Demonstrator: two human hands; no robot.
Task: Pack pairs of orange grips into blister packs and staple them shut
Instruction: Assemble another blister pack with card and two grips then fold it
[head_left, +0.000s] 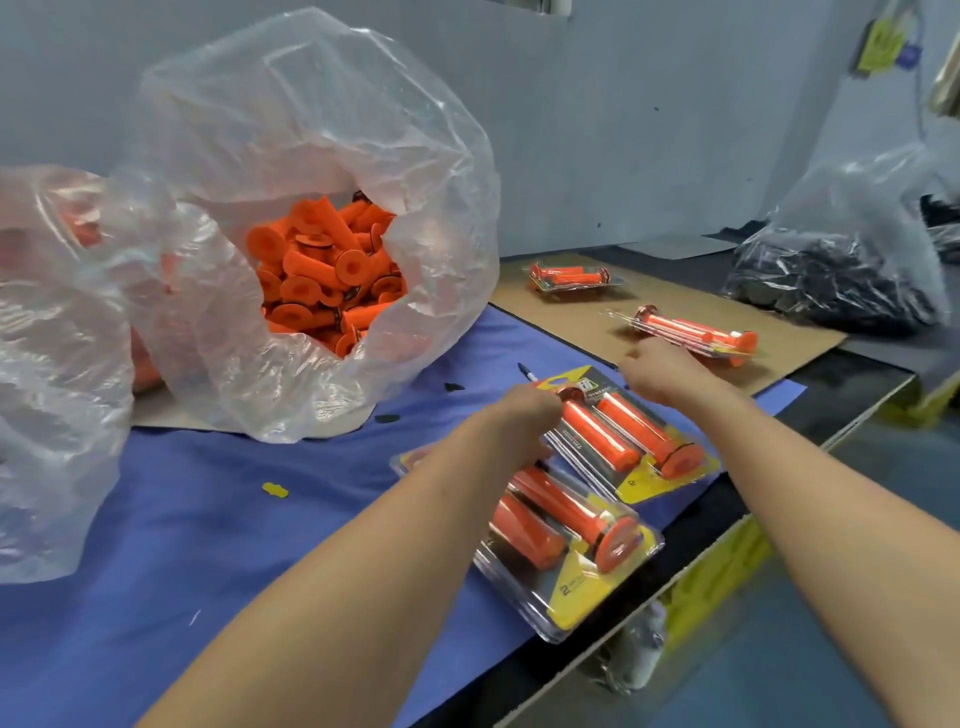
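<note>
Two blister packs with yellow cards lie on the blue cloth, each holding two orange grips. My left hand (524, 415) grips the left edge of the farther pack (631, 436). The nearer pack (566, 540) lies partly under my left forearm. My right hand (670, 371) hovers past the farther pack's top, fingers loosely curled and holding nothing, close to a filled pack (696, 332) on the brown cardboard. Another filled pack (574, 276) lies farther back. A big clear bag (322, 270) of loose orange grips stands at the left.
A second clear bag (57, 332) sits at far left. A bag of dark parts (836, 270) rests at the back right. A pen (527, 372) lies on the blue cloth (208, 519). The table edge (701, 545) runs diagonally at the right.
</note>
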